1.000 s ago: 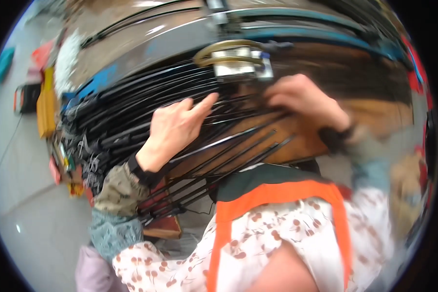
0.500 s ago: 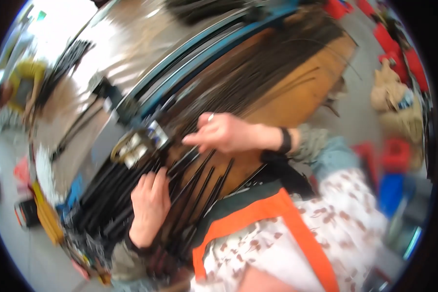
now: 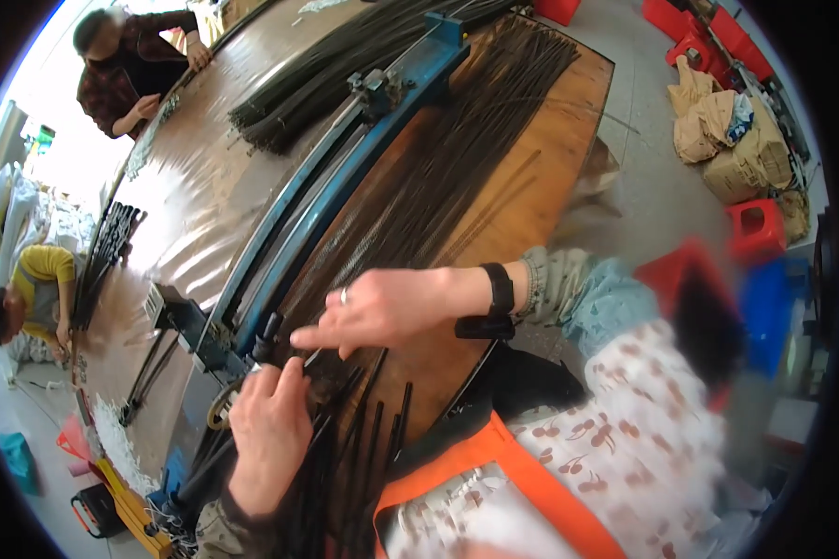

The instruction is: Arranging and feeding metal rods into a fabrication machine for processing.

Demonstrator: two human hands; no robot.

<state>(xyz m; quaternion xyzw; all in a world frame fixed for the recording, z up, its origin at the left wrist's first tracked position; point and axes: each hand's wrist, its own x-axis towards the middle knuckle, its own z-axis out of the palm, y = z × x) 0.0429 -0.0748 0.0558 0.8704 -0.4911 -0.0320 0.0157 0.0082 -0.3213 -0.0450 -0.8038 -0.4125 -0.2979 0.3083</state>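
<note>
Just left of the right fingertips, a black knob (image 3: 268, 337) is poking up near the close end of a blue rail (image 3: 334, 191). So the right hand (image 3: 382, 309) is pointing its index finger at that knob, other fingers curling under, and I honestly can't tell if they're pinching anything. Left hand (image 3: 272, 433) is sitting just below it, fingers bunching narrow near the same end, grip hidden too. Black rods (image 3: 376, 429) are lying below the right fingers, right beside the left hand. Past the right knuckles, a big bunch of thin dark rods (image 3: 438, 177) is spreading over an orange-brown board (image 3: 522, 200). Way off left of the fingers, somebody in yellow sleeves (image 3: 45, 279) is leaning at the tabletop's edge.
</note>
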